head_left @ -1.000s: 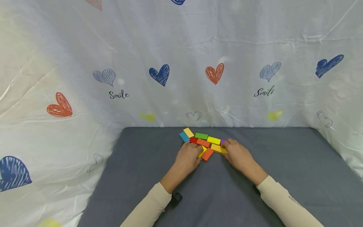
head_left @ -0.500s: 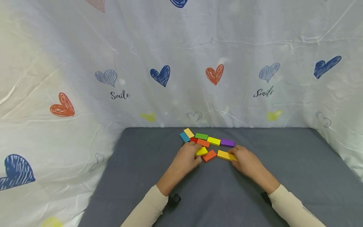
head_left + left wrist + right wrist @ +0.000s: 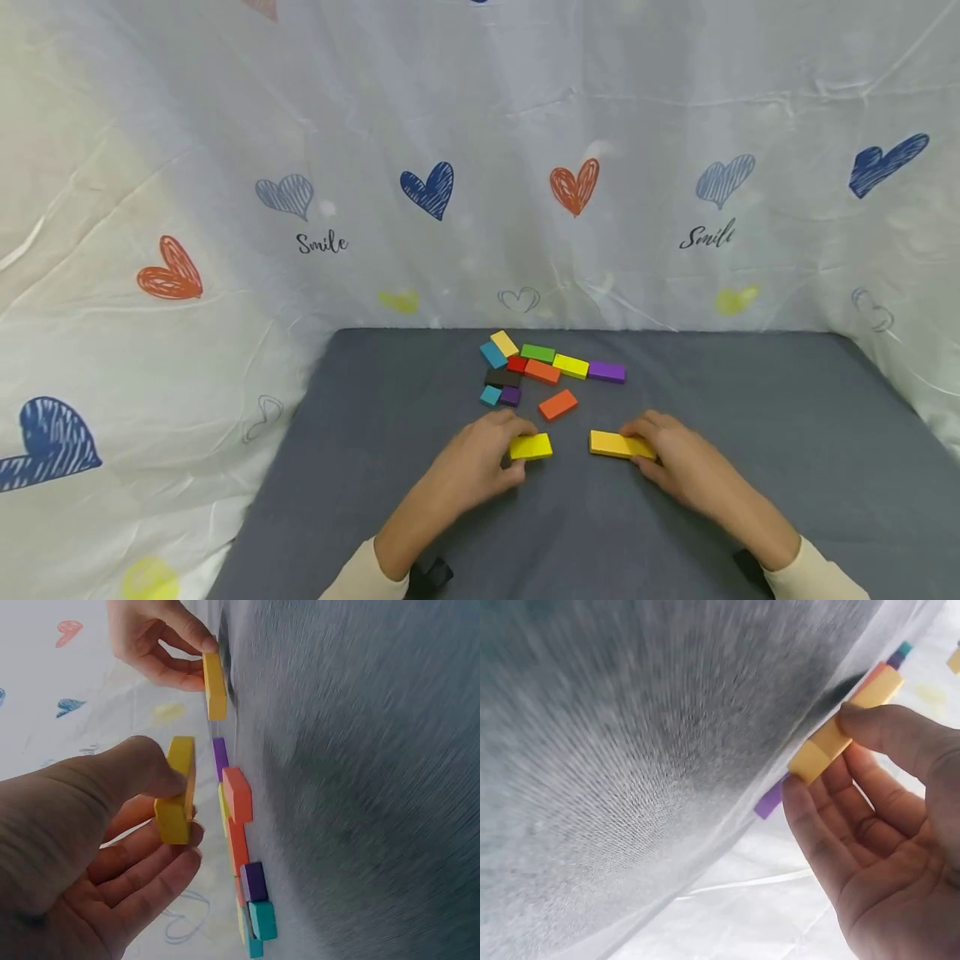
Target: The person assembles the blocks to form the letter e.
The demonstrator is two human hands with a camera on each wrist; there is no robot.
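Note:
My left hand pinches a yellow block between thumb and fingers, raised over the grey cloth. To its right, my right hand grips a longer orange-yellow block near its right end. The two blocks point toward each other with a gap between them. In the left wrist view the thumb presses on the yellow block's face. In the right wrist view, thumb and fingertips hold the orange-yellow block. Just beyond the hands, an orange block lies by itself.
Farther back on the grey table lies a loose cluster: green, yellow, purple, orange, black and several other blocks. A white curtain printed with hearts hangs behind the table.
Both hands have drawn back toward the person with their blocks, the right one also moving rightward. The black, dark purple and small teal blocks are now uncovered.

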